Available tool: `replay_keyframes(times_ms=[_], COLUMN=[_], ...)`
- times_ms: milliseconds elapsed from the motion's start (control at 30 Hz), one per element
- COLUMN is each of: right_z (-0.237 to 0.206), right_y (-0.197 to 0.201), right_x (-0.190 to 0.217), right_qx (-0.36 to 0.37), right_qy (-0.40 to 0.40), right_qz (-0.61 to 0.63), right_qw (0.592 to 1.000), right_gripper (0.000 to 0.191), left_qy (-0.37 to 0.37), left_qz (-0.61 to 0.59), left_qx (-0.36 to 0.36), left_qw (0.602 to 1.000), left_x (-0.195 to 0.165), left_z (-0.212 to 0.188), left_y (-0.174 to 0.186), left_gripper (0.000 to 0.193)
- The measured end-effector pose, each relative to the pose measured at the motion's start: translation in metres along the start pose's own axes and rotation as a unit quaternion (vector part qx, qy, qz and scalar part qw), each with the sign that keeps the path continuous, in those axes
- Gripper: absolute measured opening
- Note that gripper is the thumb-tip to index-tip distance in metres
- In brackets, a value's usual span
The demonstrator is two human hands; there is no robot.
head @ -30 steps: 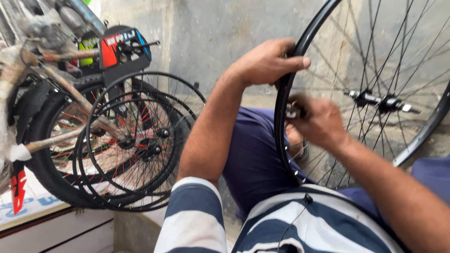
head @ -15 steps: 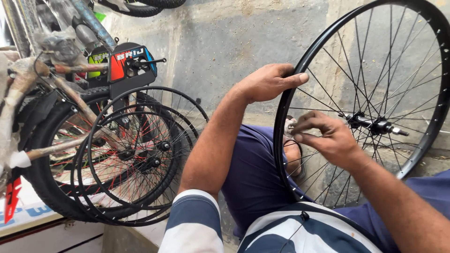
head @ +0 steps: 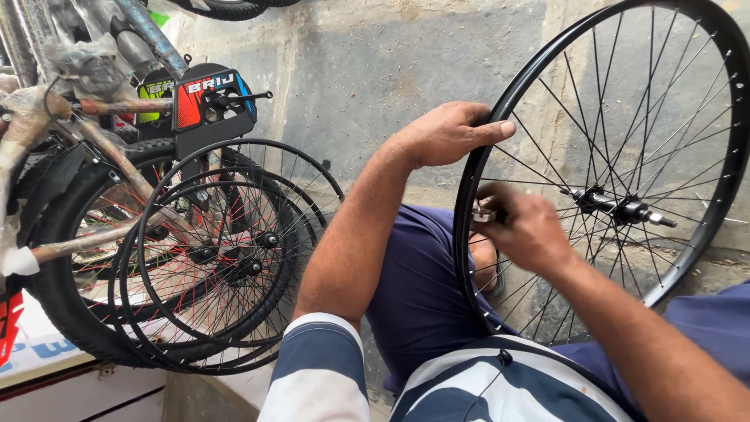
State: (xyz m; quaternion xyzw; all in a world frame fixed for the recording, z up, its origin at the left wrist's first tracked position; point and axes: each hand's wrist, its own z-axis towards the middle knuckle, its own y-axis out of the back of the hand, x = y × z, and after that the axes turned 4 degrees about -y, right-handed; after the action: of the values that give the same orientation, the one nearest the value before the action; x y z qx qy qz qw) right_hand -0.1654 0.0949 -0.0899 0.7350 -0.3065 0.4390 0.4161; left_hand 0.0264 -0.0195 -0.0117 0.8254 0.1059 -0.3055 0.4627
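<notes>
The black spoked bicycle wheel (head: 707, 195) stands upright across the person's lap, its lower rim tucked between the blue-clad legs, with nothing else visibly bracing it. The left hand (head: 449, 133) closes over the rim's upper left edge, fingers wrapped around it. Should that grip loosen, the wheel could roll or tip toward the concrete wall (head: 375, 78). The right hand (head: 527, 227) is closed around a small metal spoke tool (head: 482, 212) pressed just inside the rim, among the spokes; motion blur hides exactly how it seats. A poor seat could let the tool slip off the nipple and round it, or drive the knuckles into neighbouring spokes. Uneven turning could pull the rim out of true. To the left, a stack of bare rims (head: 226, 258) leans against parked bicycles (head: 70, 156), well apart from the work.
</notes>
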Motion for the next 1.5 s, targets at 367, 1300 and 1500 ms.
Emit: replay_keyframes(times_ms=[367, 1300, 1500], right_z=[0.001, 0.001, 0.006], right_y=[0.0, -0.009, -0.002], right_x=[0.008, -0.015, 0.015], right_qx=[0.002, 0.014, 0.089], right_qy=[0.006, 0.075, -0.021], right_qz=[-0.041, 0.119, -0.001], right_qw=[0.999, 0.99, 0.996], right_gripper=[0.048, 0.035, 0.037], left_qy=[-0.007, 0.01, 0.008], left_qz=[0.002, -0.015, -0.018], left_qx=[-0.006, 0.003, 0.002], left_qw=[1.0, 1.0, 1.0], left_x=[0.002, 0.003, 0.006], left_z=[-0.001, 0.003, 0.005], left_y=[-0.002, -0.006, -0.006], left_gripper=[0.07, 0.071, 0.07])
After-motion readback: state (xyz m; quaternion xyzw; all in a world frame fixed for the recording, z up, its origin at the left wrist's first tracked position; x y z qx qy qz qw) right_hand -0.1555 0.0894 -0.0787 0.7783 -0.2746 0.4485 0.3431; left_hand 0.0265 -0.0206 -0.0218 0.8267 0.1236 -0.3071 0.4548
